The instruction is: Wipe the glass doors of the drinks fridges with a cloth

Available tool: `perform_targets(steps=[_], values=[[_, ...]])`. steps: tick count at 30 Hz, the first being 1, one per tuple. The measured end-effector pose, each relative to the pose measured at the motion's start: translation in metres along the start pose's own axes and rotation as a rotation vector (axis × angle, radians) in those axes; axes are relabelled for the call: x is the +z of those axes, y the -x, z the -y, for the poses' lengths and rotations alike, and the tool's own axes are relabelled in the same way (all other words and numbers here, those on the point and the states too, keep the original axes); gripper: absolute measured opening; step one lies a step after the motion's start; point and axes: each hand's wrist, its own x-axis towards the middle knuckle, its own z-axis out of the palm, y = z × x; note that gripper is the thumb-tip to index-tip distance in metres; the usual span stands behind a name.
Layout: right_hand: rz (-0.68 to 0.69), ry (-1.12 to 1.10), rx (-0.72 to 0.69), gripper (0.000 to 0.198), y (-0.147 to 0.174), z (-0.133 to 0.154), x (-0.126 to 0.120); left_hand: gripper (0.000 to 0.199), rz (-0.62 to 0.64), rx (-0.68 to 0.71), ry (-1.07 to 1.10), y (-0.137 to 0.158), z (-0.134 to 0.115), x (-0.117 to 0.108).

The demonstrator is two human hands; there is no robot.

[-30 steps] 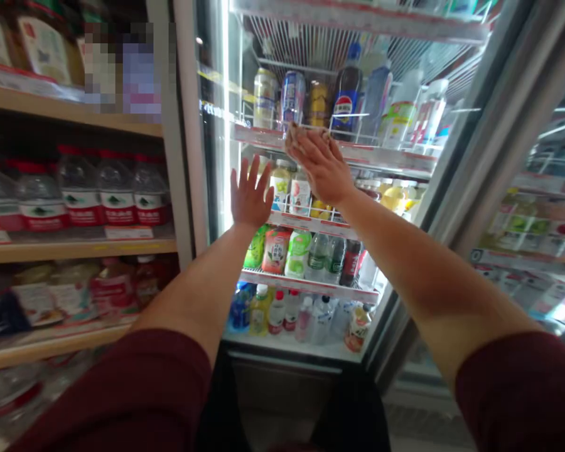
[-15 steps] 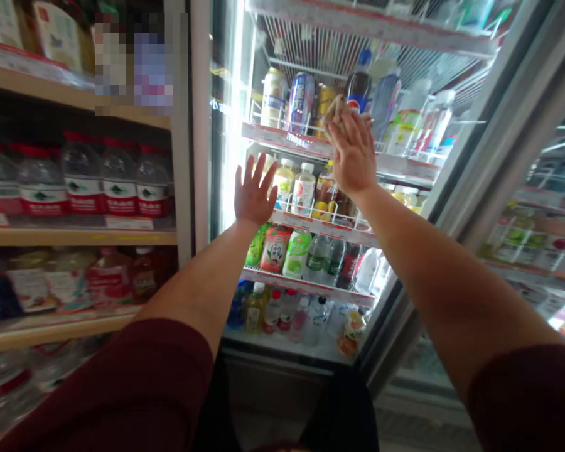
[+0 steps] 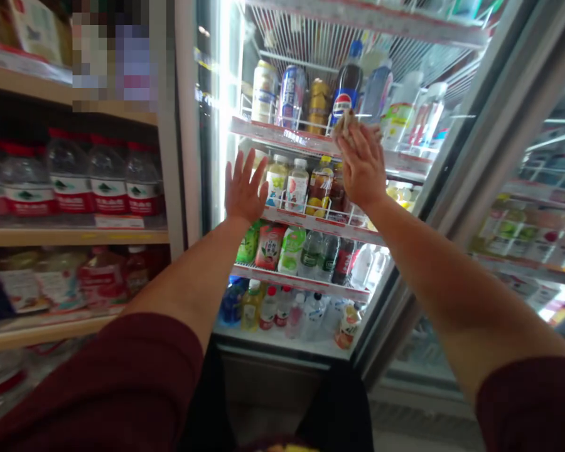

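Note:
My right hand [image 3: 361, 166] presses a small tan cloth [image 3: 344, 121] flat against the glass door [image 3: 405, 207] of a drinks fridge, level with the upper shelf and just below a cola bottle [image 3: 346, 94]. The cloth shows only past my fingertips. My left hand [image 3: 243, 187] lies flat on the same glass further left, fingers spread, holding nothing. Behind the glass stand rows of bottles and cans on white wire shelves [image 3: 311, 220].
A wooden shelf unit [image 3: 75, 237] at the left holds water bottles with red caps and other packaged goods. The fridge's grey door frame [image 3: 489, 144] runs diagonally at the right, with a second glass-fronted fridge [image 3: 541, 226] beyond it.
My right hand with the cloth slid rightward across the glass, from over the cans to below the cola bottle. My left hand stayed pressed on the glass.

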Motion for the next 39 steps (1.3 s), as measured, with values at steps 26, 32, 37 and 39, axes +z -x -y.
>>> perform_targets(steps=[26,32,37,39], values=[[-0.096,0.211,0.044,0.055,0.085,-0.086,-0.034,0.066,0.000,-0.047,0.019,0.000,0.002,0.000],[-0.192,0.196,0.016,0.050,0.104,-0.106,-0.037,0.066,0.016,-0.047,-0.037,0.000,0.000,-0.001],[-0.285,0.206,-0.005,0.052,0.130,-0.092,-0.030,0.064,0.001,-0.051,-0.025,-0.001,-0.005,-0.003],[-0.206,0.171,-0.088,0.058,0.148,-0.074,-0.027,0.063,-0.012,-0.058,0.002,-0.001,-0.005,-0.004]])
